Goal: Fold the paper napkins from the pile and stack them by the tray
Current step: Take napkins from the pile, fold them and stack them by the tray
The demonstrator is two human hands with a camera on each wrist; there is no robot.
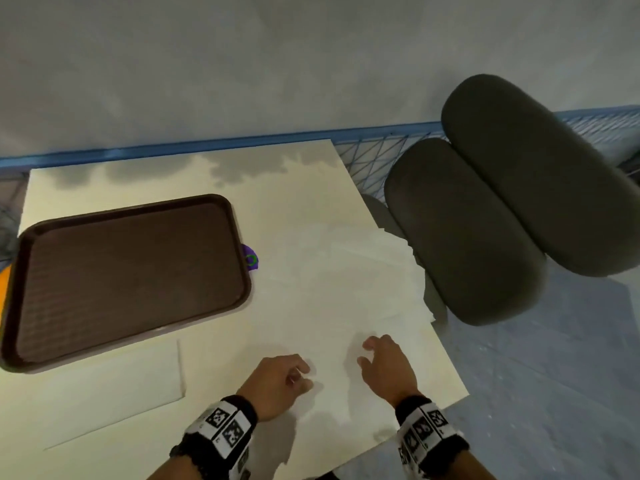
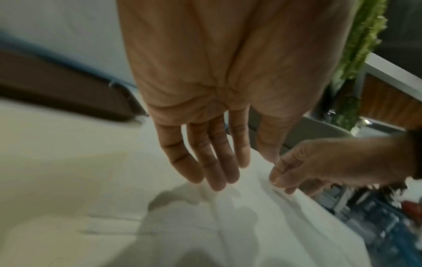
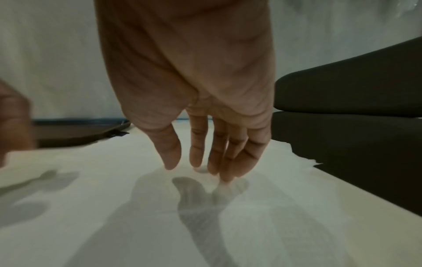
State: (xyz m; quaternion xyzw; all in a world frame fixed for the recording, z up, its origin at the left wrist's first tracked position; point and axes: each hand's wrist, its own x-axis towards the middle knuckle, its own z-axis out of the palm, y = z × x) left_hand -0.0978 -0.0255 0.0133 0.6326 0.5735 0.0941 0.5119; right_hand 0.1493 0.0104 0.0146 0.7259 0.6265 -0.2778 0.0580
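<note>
On the white table [image 1: 304, 202], the brown tray [image 1: 131, 275] sits at our left, a folded napkin [image 1: 104, 386] lies just below it, and the loose pile of paper napkins [image 1: 363, 271] spreads along the right edge by the dark cushions [image 1: 502, 202]. We judge these sheets feather-light, limp and easily torn, so the top one is best pinched at a near corner or edge. Our left hand [image 1: 280, 382] and right hand [image 1: 384, 365] both hover over the near sheet with fingers [image 3: 198, 144] loose and slack, grasping nothing.

tray [image 1: 131, 271] lies left on the table [image 1: 294, 188], napkin pile [image 1: 363, 271] right, chair [image 1: 502, 209] beyond.
</note>
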